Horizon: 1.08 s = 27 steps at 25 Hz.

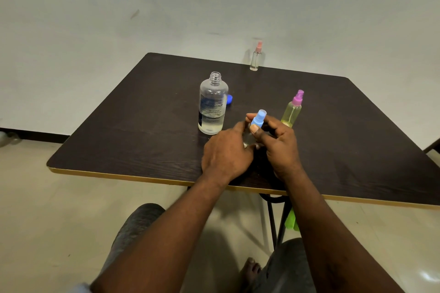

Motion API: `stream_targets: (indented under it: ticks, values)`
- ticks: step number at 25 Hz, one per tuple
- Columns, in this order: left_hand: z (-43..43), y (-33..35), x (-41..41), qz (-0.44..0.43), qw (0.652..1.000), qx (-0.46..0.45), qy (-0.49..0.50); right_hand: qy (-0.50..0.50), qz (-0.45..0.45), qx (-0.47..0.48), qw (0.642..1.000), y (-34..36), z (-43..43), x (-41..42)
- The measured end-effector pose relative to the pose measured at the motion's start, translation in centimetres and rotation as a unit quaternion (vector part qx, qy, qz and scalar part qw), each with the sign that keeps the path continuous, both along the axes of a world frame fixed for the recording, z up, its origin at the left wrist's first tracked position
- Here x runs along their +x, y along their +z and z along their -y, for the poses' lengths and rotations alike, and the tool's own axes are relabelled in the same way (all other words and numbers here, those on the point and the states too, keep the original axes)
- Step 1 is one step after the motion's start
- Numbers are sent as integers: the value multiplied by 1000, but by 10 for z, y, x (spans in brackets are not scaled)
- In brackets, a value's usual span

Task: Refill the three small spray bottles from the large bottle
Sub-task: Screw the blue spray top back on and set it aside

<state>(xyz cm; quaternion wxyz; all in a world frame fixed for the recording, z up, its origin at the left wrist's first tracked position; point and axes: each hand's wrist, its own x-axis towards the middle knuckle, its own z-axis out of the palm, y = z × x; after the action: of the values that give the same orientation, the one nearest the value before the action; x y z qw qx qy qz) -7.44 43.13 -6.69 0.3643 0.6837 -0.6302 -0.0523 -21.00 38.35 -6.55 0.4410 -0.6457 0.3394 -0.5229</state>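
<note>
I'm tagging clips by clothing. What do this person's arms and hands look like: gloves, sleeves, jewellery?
The left hand and right hand are bare: no gloves, and no ring, watch or band shows. Both forearms are bare too, with no sleeve on the parts in view. A scrap of pale cloth at the lower left corner might be a sleeve edge; too little shows to tell.

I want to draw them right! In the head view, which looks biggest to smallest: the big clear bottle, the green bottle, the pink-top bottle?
1. big clear bottle
2. green bottle
3. pink-top bottle, though it stands farthest from the camera, so it may really match the green one.
</note>
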Motion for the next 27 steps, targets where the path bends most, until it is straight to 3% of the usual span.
stream_targets:
  ticks: [6, 14, 17, 22, 27]
  values:
    - [1, -2, 1, -46, 998, 21, 36, -13, -38, -19, 999, 1, 0, 0]
    - [3, 2, -3, -15, 996, 21, 89, -96, -99, -34, 990, 1, -2, 5]
    - [1, 3, -1, -9, 996, 23, 82, -77, -181, -65, 978, 5, -7, 8]
    - [-15, -3, 30, -163, 985, 29, 43, -112, -197, -34, 973, 1, -4, 12]
    - [-17, -4, 63, -159, 972, -13, 175, -138, -217, -21, 966, 1, 9, 18]
